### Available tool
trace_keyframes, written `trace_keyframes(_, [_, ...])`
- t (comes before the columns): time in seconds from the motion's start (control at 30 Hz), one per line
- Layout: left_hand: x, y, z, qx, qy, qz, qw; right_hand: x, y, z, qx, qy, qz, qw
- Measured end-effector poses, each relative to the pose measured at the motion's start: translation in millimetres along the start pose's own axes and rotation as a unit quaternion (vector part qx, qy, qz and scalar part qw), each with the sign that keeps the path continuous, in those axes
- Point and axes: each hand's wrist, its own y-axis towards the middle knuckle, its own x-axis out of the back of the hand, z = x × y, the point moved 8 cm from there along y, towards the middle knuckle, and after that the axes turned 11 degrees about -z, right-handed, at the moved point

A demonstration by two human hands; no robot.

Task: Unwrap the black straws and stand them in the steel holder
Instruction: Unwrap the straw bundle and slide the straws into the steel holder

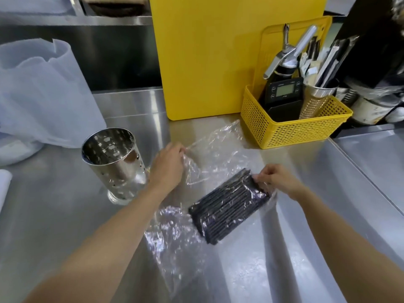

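Observation:
A flat bundle of black straws (227, 206) lies on the steel counter, still partly covered by clear plastic wrap (214, 154) that spreads out crumpled around it. My left hand (168, 165) pinches an edge of the wrap to the upper left of the bundle. At the bundle's far right end, my right hand (277, 179) grips the wrap and the straw ends. The perforated steel holder (113, 162) stands upright and empty left of my left hand.
A yellow cutting board (207, 57) leans at the back. A yellow basket (295, 125) with a timer, a cream whipper and a steel cup of utensils sits at the back right. A translucent plastic bag (41, 92) stands at far left.

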Motion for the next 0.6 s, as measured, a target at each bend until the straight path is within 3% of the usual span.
trace_keyframes(0.1, [26.2, 15.2, -38.6, -0.102, -0.050, -0.033, 0.993, 8.4, -5.9, 23.0, 0.031, 0.153, -0.013, 0.988])
trace_keyframes(0.3, [66.4, 21.6, -97.4, -0.268, -0.108, -0.080, 0.954, 35.2, -9.7, 68.1, 0.081, 0.340, -0.066, 0.935])
trace_keyframes(0.43, [82.4, 28.3, -110.3, -0.286, -0.130, -0.103, 0.944, 39.1, -9.4, 87.5, 0.128, 0.364, -0.045, 0.922])
trace_keyframes(0.6, [96.4, 36.7, -114.0, -0.268, -0.106, -0.121, 0.950, 42.7, -9.5, 95.3, 0.137, 0.449, -0.054, 0.881])
